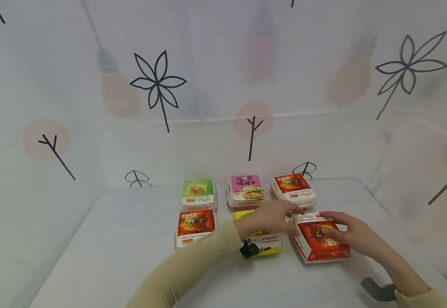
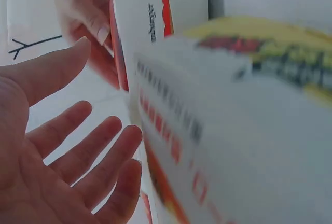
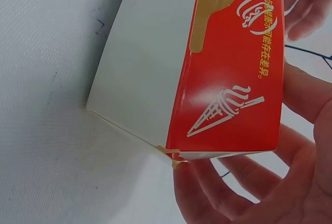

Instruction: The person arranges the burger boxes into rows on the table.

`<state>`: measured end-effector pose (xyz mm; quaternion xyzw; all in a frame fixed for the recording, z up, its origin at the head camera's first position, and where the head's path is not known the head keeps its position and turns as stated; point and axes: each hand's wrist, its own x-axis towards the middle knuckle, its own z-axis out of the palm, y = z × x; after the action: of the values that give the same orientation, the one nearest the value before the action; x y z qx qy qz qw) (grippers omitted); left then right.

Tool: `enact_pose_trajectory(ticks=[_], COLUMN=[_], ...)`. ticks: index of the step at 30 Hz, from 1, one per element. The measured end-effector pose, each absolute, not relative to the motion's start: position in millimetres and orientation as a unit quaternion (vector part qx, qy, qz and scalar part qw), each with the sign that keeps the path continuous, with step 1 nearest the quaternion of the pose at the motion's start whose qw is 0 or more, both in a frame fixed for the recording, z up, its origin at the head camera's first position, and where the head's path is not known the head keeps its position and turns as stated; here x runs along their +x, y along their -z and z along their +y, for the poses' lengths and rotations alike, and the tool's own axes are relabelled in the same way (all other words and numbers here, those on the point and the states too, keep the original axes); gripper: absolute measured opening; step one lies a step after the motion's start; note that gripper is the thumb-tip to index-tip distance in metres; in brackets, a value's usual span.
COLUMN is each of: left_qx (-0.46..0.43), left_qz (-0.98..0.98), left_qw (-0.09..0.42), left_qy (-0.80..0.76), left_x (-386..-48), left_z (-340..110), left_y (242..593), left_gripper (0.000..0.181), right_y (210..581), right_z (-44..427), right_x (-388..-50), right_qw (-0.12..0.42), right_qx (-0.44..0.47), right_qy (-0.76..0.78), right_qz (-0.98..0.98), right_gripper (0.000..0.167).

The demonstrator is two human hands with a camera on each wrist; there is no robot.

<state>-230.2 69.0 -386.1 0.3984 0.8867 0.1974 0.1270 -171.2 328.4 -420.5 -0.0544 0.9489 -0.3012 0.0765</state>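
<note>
A red burger box (image 1: 321, 239) lies on the table at the near right. My right hand (image 1: 356, 234) holds its right side, thumb over the lid and fingers along the edge; the right wrist view shows the fingers (image 3: 207, 193) bent against the box's side. Above a yellow burger box (image 1: 265, 246), partly covering it, is my left hand (image 1: 271, 216), reaching toward the red box's left edge. Its fingers are spread and hold nothing, as the left wrist view shows. The yellow box looms close beside that hand there.
Behind stand a green burger box (image 1: 198, 194), a pink burger box (image 1: 246, 190) and another red burger box (image 1: 294, 188). One more red burger box (image 1: 196, 226) lies left of the yellow one. A patterned cloth (image 1: 215, 145) hangs behind the white table (image 1: 104, 256).
</note>
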Motion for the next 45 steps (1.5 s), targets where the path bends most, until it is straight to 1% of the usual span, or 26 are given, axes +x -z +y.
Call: enact_pose_trajectory(ticks=[6,12,15,21,28,35,40,45], left_qx=[0.385,0.391,0.394,0.394,0.382,0.381,0.380,0.365], left_qz=[0.891,0.890,0.891,0.894,0.902,0.905,0.907,0.913], left_qw=[0.142,0.152,0.153,0.149,0.136,0.125,0.123,0.116], left_qy=[-0.194,-0.179,-0.164,-0.156,-0.150,-0.142,-0.137,-0.144], left_x=[-221,-218,-216,-212,-211,-213,-212,-211], left_z=[75,79,82,84,88,91,92,91], left_y=[387,386,387,390,393,393,392,391], left_gripper=[0.060,0.067,0.068,0.069,0.069,0.068,0.068,0.065], right_y=[420,422,420,419,419,420,421,422], right_z=[330,341,344,345,346,347,348,353], right_x=[-171,-170,-169,-171,-173,-174,-175,-177], right_qw=[0.085,0.074,0.070,0.067,0.092,0.084,0.088,0.086], right_qx=[-0.046,-0.057,-0.059,-0.061,-0.068,-0.069,-0.068,-0.068], right_qy=[0.307,0.302,0.301,0.301,0.323,0.318,0.316,0.305], right_qz=[0.947,0.949,0.949,0.949,0.939,0.942,0.942,0.946], right_gripper=[0.072,0.057,0.055,0.059,0.060,0.060,0.060,0.058])
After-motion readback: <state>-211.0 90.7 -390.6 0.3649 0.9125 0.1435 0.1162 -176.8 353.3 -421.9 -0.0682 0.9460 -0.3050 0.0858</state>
